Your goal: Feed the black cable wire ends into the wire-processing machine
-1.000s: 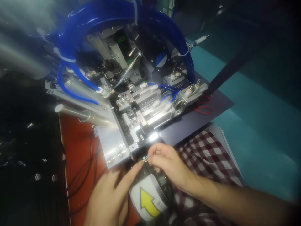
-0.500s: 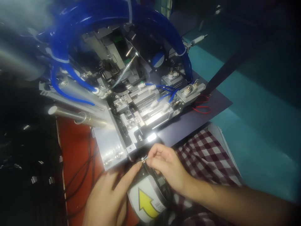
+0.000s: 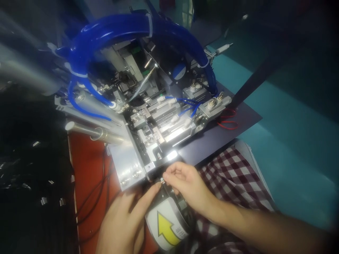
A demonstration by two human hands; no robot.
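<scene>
At the front edge of a metal machine (image 3: 173, 123), my two hands meet over a tiny shiny metal part (image 3: 162, 180). My left hand (image 3: 124, 218) has its index finger stretched out, the tip touching or nearly touching that part; its other fingers are partly hidden below. My right hand (image 3: 185, 180) is closed in a pinch right beside it, thumb against forefinger. What sits between those fingertips is too small and too covered to tell. Just beneath the hands is a dark unit bearing a white label (image 3: 155, 218) with a yellow arrow (image 3: 165, 229).
A thick blue tube bundle (image 3: 116, 26) arches over the machine. A metal rod (image 3: 82, 129) sticks out on the left, above dark cables (image 3: 102, 183) and a red surface (image 3: 87, 158). Red wire loops (image 3: 229, 121) hang at the right. Checkered cloth (image 3: 235, 176) lies near my right forearm.
The view has shifted slightly, so the machine's left side sits further right. My right fingertips are a little closer to the tiny part, and the thin shiny piece at them no longer shows.
</scene>
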